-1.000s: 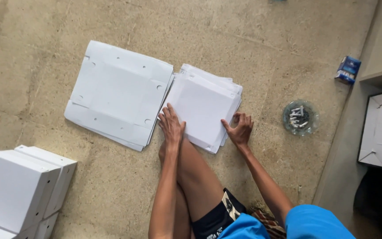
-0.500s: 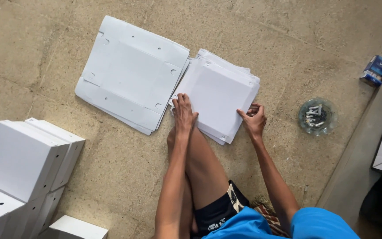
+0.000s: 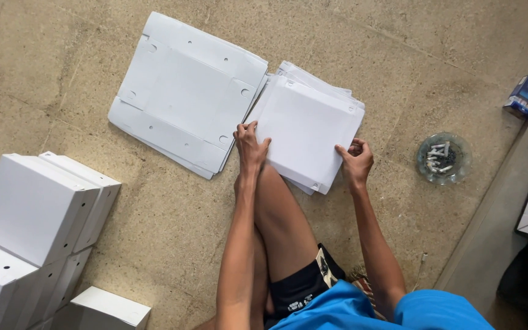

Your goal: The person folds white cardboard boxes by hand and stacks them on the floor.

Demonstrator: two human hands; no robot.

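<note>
I sit on a stone floor with two stacks of flat white cardboard in front of me. My left hand (image 3: 250, 145) rests fingers-down on the near left edge of the smaller stack of white sheets (image 3: 305, 125). My right hand (image 3: 355, 160) pinches the near right edge of that stack's top sheet. A larger stack of unfolded box blanks (image 3: 184, 91) with small holes lies directly left of it, overlapping slightly.
Several assembled white boxes (image 3: 29, 211) are piled at the lower left. A glass ashtray (image 3: 443, 158) sits on the floor to the right, with a small blue packet (image 3: 525, 96) beyond it. A grey ledge (image 3: 496, 232) runs along the right side.
The view has shifted, so both stacks now sit lower and nearer. Both hands stay at the smaller stack's near edge; the right hand's fingers have curled onto the top sheet.
</note>
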